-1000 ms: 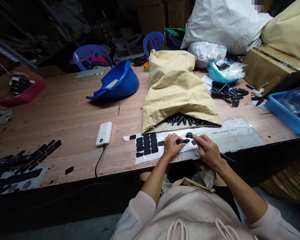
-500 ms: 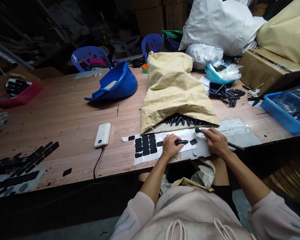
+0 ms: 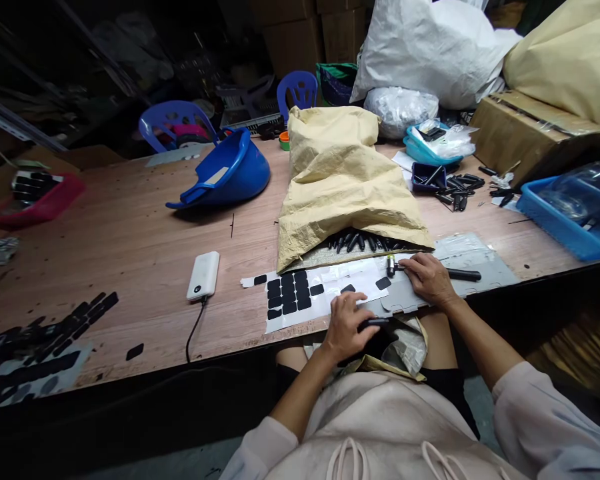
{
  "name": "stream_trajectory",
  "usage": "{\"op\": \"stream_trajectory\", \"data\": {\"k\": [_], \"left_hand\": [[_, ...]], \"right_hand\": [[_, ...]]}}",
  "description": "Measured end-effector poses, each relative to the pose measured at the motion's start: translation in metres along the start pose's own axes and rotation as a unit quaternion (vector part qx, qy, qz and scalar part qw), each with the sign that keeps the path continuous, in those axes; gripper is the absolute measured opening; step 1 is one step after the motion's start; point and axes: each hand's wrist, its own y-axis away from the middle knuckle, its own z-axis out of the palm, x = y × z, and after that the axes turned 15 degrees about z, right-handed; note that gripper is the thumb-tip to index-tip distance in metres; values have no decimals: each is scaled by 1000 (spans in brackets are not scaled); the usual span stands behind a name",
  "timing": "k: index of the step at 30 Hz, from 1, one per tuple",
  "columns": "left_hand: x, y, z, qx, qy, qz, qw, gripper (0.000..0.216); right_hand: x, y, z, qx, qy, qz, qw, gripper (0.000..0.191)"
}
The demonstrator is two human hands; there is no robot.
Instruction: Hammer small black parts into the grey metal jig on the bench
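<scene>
My left hand (image 3: 347, 325) is at the table's front edge, just above my lap. Its thumb and fingers grip a slim black tube-shaped piece (image 3: 376, 322). My right hand (image 3: 427, 277) is closed around the shaft of a small mallet, low over a grey board (image 3: 490, 267). The mallet head (image 3: 391, 265), partly yellow, points left, and its black handle (image 3: 464, 274) sticks out to the right. Between the hands lies a white sheet (image 3: 325, 275) with rows of black rounded patches (image 3: 289, 293) and several separate ones.
Behind the sheet, a yellow sack (image 3: 350, 180) opens toward me, showing black pieces (image 3: 355, 240). A white power bank (image 3: 203, 275) with a cable and a blue scoop-like basin (image 3: 230, 170) stand left. A blue tray (image 3: 570, 220) and loose black pieces (image 3: 463, 190) lie right.
My left hand has moved off the sheet toward me with the black piece, to the table edge. The mallet has turned and come down flat on the board, its yellow face now showing.
</scene>
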Motion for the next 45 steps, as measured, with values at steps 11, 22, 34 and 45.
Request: {"op": "stream_trajectory", "data": {"k": [11, 22, 34, 45], "left_hand": [[2, -24, -4, 47, -70, -83, 993, 19], [-75, -145, -6, -15, -179, -277, 944, 20], [-52, -92, -36, -74, -59, -201, 975, 8], [-6, -127, -58, -81, 1, -137, 987, 81]], "right_hand": [[-2, 1, 1, -5, 10, 5, 1000, 25], [-2, 1, 2, 13, 6, -6, 1000, 22], [-3, 1, 2, 5, 4, 10, 1000, 22], [-1, 1, 2, -14, 3, 24, 1000, 26]]}}
